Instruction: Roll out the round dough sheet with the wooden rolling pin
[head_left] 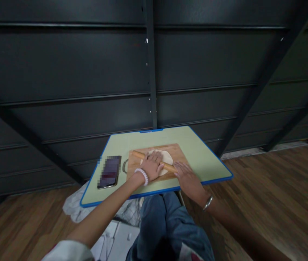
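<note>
Left hand (153,166) on rolling pin (169,168) — blue-edged table (199,156), dark wall (102,65) beyond.

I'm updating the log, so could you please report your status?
Left hand atop rolling pin, right hand at its right end. Dough flattened beneath. Phone beside cutting board, not on it.

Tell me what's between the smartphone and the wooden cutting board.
In the head view, a curved gray handle at the near-phone edge lies between the smartphone and the wooden cutting board, above the light-green tabletop.
</note>
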Available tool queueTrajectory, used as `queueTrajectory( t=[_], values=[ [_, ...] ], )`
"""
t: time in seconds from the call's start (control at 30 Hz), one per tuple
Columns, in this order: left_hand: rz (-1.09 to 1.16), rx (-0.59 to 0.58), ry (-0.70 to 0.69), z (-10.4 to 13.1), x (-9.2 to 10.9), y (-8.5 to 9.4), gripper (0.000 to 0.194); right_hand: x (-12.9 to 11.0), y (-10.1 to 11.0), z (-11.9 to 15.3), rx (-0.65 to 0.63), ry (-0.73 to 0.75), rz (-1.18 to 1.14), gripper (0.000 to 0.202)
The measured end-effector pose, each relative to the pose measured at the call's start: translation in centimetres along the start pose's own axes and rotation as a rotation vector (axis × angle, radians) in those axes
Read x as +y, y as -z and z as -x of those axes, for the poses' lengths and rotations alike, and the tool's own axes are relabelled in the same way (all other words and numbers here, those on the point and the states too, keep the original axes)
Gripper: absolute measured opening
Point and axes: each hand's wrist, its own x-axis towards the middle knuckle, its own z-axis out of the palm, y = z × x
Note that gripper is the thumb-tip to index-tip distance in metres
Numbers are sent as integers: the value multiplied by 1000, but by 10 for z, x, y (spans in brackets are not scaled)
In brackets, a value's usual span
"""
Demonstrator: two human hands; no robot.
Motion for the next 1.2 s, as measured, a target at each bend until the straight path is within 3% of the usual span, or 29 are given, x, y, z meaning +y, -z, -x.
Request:
queueTrajectory(
  t=[0.13, 0.33, 0.47, 0.57, 0.73, 0.83, 0.9, 1.03, 1.2],
  values=[
    [-9, -16, -13, 33, 6, 10, 51, 7, -2, -2, -4, 29, -42, 38],
    [-113, 65, 30, 71, 30, 15, 71, 20, -1, -22, -54, 103, -34, 42],
    [-168, 71, 116, 77, 50, 15, 67, 24, -3, -46, -99, 126, -94, 42],
    [-223, 64, 254, 77, 65, 11, 61, 23, -9, -63, -120, 160, -166, 41],
    [-339, 161, 457, 79, 84, -7, 54, 10, -11, -88, -160, 391, -205, 41],
    [-350, 181, 478, 80, 83, -16, 52, -2, -9, -101, -176, 534, -212, 43],
    [-335, 181, 482, 80, 79, -17, 61, -9, -9, -109, -180, 577, -218, 44],
    [-300, 184, 485, 79, 68, -16, 76, -21, -18, -123, -200, 609, -231, 44],
    [-317, 184, 467, 80, 48, -10, 79, -32, -35, -141, -225, 593, -281, 44]
  ],
)
